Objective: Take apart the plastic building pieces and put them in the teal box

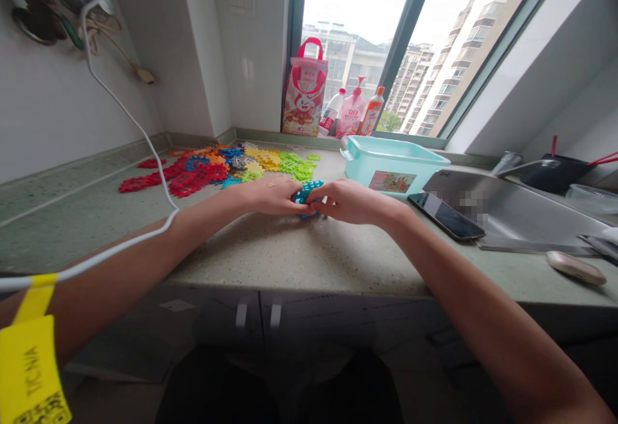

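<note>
Both hands meet over the middle of the counter around a small cluster of teal interlocking plastic pieces [309,190]. From the left, my left hand [280,195] grips the cluster with thumb and fingers. My right hand [345,201] pinches its other side, fingers bent. The fingers hide part of the cluster, so how its pieces join cannot be made out. Just behind my left hand spreads a pile of similar pieces sorted roughly by colour: red pieces [197,179], yellow pieces [268,159] and green pieces [297,166], with orange, blue and grey ones among them.
A light-teal plastic bin [393,160] stands behind my right hand. Right of it, a phone [447,216] lies by the steel sink [521,212]. Bottles [351,114] and a bag [305,96] line the windowsill. A white cable [140,125] hangs across the left.
</note>
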{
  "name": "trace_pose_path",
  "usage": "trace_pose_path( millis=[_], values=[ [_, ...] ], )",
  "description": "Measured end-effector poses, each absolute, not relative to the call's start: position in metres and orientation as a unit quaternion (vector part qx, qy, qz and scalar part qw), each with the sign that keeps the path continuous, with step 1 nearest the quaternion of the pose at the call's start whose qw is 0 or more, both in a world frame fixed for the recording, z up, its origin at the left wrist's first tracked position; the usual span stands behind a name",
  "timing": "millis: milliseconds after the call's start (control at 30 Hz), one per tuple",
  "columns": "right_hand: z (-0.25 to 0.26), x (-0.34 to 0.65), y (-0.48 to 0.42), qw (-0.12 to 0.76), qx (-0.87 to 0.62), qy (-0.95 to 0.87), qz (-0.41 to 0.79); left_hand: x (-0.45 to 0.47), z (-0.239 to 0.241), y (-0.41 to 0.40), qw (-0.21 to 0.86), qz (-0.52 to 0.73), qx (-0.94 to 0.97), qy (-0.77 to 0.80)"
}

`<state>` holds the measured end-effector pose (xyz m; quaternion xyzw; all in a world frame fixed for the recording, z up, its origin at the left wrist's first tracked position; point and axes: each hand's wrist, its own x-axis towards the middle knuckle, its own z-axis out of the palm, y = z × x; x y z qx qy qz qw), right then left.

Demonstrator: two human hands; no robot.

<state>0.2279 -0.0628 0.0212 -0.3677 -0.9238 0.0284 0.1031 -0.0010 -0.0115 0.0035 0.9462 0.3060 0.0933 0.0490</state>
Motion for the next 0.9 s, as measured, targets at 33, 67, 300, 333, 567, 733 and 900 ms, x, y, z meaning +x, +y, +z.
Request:
trace_pose_path(
  millis=[33, 67, 300, 333, 567, 733, 900],
  values=[
    [0.021, 0.228, -0.063, 0.101, -0.367, -0.924, 0.031, -0.001, 0.004, -0.012, 0.049, 0.092, 0.947, 0.305],
    [0.021, 0.228, -0.063, 0.099, -0.368, -0.924, 0.032, -0.001, 0.004, -0.012, 0.047, 0.089, 0.947, 0.306],
    [0.023, 0.227, -0.066, 0.082, -0.379, -0.921, 0.023, -0.001, 0.004, -0.013, 0.051, 0.094, 0.946, 0.305],
    [0.023, 0.227, -0.066, 0.082, -0.380, -0.921, 0.019, -0.001, 0.005, -0.014, 0.055, 0.096, 0.946, 0.306],
    [0.021, 0.227, -0.068, 0.086, -0.374, -0.923, 0.007, -0.001, 0.005, -0.013, 0.051, 0.092, 0.943, 0.315],
    [0.020, 0.226, -0.071, 0.090, -0.370, -0.925, 0.002, -0.001, 0.004, -0.013, 0.043, 0.077, 0.944, 0.319],
    [0.023, 0.224, -0.074, 0.088, -0.366, -0.926, 0.006, 0.000, 0.006, -0.014, 0.034, 0.069, 0.944, 0.321]
  ],
)
